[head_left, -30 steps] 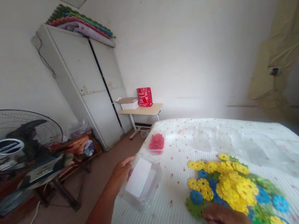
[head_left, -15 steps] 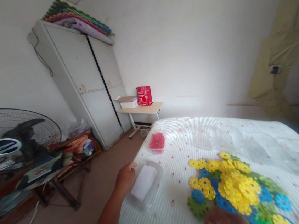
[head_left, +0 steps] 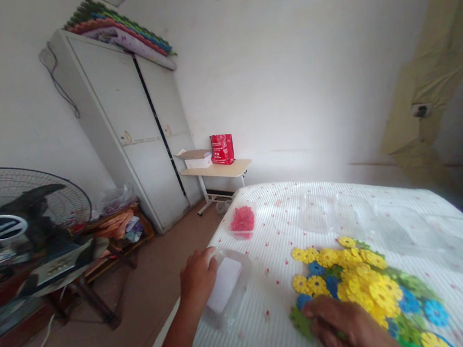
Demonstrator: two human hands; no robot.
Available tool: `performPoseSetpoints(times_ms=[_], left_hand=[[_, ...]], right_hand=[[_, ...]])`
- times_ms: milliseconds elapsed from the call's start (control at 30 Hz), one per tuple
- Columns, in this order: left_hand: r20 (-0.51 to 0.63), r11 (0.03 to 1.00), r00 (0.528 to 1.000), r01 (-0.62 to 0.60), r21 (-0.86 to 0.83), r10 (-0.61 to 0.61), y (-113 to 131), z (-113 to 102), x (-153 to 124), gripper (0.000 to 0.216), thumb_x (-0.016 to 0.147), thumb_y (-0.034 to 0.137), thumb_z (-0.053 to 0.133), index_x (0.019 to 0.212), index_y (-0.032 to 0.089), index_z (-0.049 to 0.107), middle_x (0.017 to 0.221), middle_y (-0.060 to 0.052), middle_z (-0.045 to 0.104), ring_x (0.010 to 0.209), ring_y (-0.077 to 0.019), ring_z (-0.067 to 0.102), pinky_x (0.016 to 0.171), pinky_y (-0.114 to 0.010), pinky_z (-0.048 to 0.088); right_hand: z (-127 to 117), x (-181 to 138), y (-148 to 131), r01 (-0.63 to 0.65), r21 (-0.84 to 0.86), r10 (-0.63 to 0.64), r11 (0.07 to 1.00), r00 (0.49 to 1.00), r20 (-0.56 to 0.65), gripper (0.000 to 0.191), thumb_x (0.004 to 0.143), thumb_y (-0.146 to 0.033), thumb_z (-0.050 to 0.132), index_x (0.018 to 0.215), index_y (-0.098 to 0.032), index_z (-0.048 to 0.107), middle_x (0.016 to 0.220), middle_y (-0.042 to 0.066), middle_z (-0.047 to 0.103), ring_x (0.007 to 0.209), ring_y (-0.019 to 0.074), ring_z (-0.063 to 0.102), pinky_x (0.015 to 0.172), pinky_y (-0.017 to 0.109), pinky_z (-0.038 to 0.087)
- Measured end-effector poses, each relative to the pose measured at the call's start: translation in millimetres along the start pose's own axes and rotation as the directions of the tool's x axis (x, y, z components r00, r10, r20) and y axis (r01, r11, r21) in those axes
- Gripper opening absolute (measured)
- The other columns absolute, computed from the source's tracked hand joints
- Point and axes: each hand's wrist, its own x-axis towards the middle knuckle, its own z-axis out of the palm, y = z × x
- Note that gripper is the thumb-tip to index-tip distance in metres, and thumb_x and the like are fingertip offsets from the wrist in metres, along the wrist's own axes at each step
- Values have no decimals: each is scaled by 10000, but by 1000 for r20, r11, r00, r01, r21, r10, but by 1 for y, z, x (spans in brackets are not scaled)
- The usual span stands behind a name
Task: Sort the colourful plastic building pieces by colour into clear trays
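At the table's left edge my left hand (head_left: 199,276) is closed on the near-left rim of a clear plastic tray (head_left: 243,266). A white rectangular piece (head_left: 225,285), which looks like folded paper, lies in that tray. My right hand (head_left: 342,324) is low over the front of a pile of plastic flower-shaped discs. Its fingers are curled and partly blurred, beside a green disc (head_left: 300,321); what lies between them is hard to see. Yellow discs (head_left: 367,286) top the pile, with blue discs (head_left: 436,312) and green ones around and beneath.
Further back on the striped tablecloth (head_left: 273,257) stands a clear container holding red pieces (head_left: 242,219). Several clear plastic trays (head_left: 320,214) line the far right side. A fan (head_left: 25,217) is at left. A small table (head_left: 231,168) with a red bag (head_left: 222,149) stands beyond.
My right hand has moved up and forward onto the pile's front left, covering some blue discs. My left hand has shifted slightly, with its fingers further over the tray's rim.
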Motion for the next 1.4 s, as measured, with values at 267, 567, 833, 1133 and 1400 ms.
performPoseSetpoints(times_ms=[267,567,833,1133,1400], left_hand=[[-517,921,844,-303,-244,141,57,35,-52,223,837,216,439,907,183,648,856,-62,682,815,-179,619,763,-309,471],[-433,884,868,-382,-267,244,44,59,-67,231,825,118,446,969,166,620,786,-57,628,754,-164,587,707,-281,458],[-316,790,892,-437,-430,322,60,60,-74,253,823,130,443,965,174,649,764,-66,629,750,-168,576,698,-279,450],[472,62,876,479,-876,-103,109,72,-69,537,807,574,435,1107,146,557,890,-112,645,775,-208,617,679,-333,489],[658,-302,696,718,-627,288,169,83,-77,518,805,511,510,1196,172,518,1050,-112,654,877,-230,628,755,-364,488]], right_hand=[[6,140,19,-10,-465,19,885,1000,15,279,842,-159,418,1068,-176,581,1069,101,610,901,181,605,737,282,475],[60,205,35,-23,-590,87,807,993,81,317,874,-338,512,1141,-168,527,1128,66,567,932,174,580,787,382,499],[43,181,55,-69,-623,48,779,998,-51,229,865,-139,386,938,-145,603,891,120,667,774,171,610,630,249,433],[-19,64,52,-164,-33,132,986,881,-454,267,879,-391,430,822,-197,606,675,-4,650,612,123,613,561,194,448],[-12,-38,47,-80,-167,-23,983,843,-537,197,870,-273,471,1013,-221,596,972,50,688,850,139,663,714,204,536]])
